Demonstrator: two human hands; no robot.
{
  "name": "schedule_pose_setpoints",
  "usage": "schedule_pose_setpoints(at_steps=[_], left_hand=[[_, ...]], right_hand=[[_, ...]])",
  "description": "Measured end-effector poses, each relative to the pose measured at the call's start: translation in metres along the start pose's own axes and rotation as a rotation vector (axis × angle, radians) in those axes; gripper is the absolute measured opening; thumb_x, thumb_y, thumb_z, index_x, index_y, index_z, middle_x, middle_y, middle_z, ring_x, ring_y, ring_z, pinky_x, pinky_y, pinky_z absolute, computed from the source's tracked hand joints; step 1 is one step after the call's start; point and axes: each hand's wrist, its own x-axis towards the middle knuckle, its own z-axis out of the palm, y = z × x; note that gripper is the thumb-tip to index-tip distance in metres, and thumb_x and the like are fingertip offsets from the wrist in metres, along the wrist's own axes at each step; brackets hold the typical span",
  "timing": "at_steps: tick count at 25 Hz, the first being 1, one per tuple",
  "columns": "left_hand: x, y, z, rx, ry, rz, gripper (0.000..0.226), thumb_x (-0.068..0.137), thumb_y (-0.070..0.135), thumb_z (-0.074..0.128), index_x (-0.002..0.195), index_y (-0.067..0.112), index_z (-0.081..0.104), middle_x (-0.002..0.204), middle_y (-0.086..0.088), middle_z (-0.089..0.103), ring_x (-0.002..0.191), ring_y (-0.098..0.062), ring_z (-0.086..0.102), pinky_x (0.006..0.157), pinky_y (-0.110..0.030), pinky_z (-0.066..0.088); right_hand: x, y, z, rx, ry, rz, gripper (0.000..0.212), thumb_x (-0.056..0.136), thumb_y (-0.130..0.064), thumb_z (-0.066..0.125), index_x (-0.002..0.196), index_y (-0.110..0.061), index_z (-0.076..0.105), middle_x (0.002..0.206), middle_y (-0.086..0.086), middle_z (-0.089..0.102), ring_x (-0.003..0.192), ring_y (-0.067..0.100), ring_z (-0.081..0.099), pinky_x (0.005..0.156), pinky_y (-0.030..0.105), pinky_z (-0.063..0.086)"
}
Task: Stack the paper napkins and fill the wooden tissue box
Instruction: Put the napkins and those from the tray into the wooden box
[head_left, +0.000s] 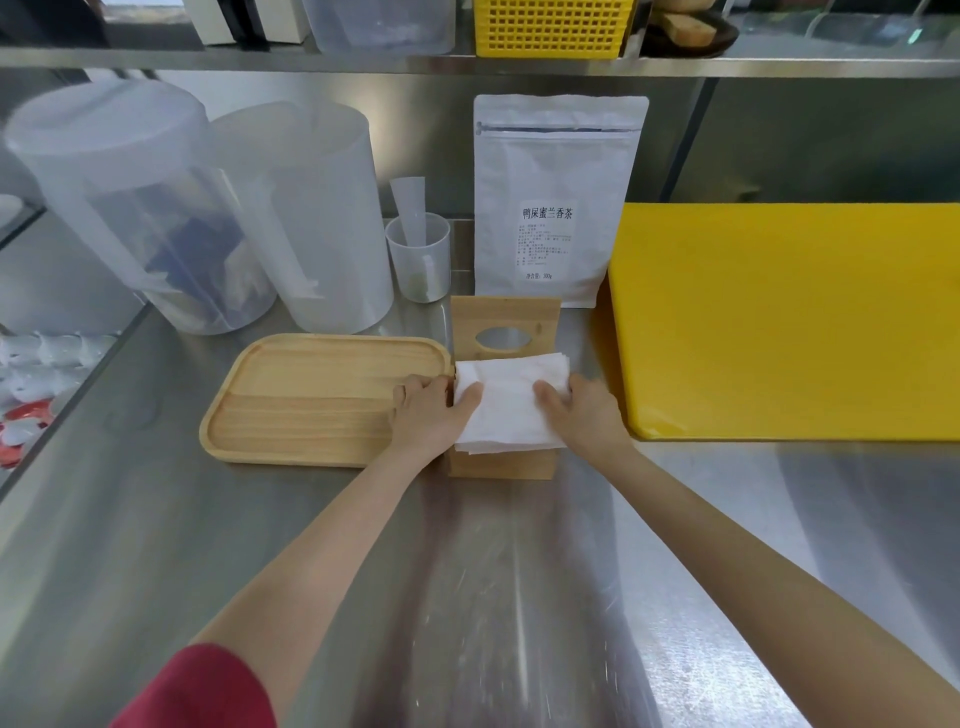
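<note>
Napkins (511, 402) in a white stack sit on top of the open wooden tissue box (501, 462), near the middle of the desk (519, 597), just right of the wooden tray (317, 395). Both hands clamp the stack's sides, left hand (428, 413) and right hand (584, 415), thumbs on top, probably squaring it to drop inside. The box lid (506, 325) stands upright behind, clear of the opening.

Bare steel counter (519, 597) fills the lower frame — tray (311, 400) left, yellow board (779, 322) right, containers (218, 218) behind.
</note>
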Motion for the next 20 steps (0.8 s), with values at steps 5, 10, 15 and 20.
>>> schedule_pose_setpoints(at_steps=[5,10,15,20], left_hand=[[-0.005,0.001,0.003,0.0,0.077,0.053,0.046,0.093,0.042,0.04,0.116,0.005,0.055,0.131,-0.014,0.043,0.124,-0.03,0.036,0.101,-0.037,0.031],[-0.003,-0.002,0.003,-0.093,0.115,0.054,0.044,0.092,0.035,0.046,0.129,0.011,0.047,0.132,-0.014,0.045,0.125,-0.029,0.038,0.103,-0.039,0.032],[0.001,-0.004,0.004,-0.103,0.116,0.068,0.042,0.093,0.032,0.046,0.129,0.011,0.047,0.128,-0.015,0.049,0.122,-0.03,0.042,0.102,-0.039,0.034],[0.004,-0.005,0.004,0.035,0.141,0.107,0.041,0.094,0.034,0.043,0.126,0.011,0.047,0.126,-0.014,0.051,0.119,-0.029,0.044,0.096,-0.038,0.037]], right_hand=[[-0.005,0.0,0.009,-0.046,0.078,0.004,0.048,0.096,-0.04,0.037,0.12,0.0,0.051,0.127,0.017,0.045,0.111,0.031,0.052,0.091,0.036,0.045],[-0.004,-0.005,0.019,-0.075,0.096,0.027,0.046,0.096,-0.038,0.037,0.125,-0.002,0.047,0.126,0.017,0.041,0.112,0.032,0.049,0.089,0.037,0.046],[-0.004,-0.009,0.025,-0.112,0.108,0.034,0.046,0.097,-0.036,0.036,0.129,-0.003,0.042,0.125,0.018,0.041,0.111,0.034,0.048,0.093,0.041,0.043],[0.004,-0.013,0.027,-0.141,0.06,0.084,0.05,0.097,-0.037,0.034,0.138,-0.009,0.031,0.131,0.017,0.038,0.121,0.032,0.042,0.099,0.04,0.04]])
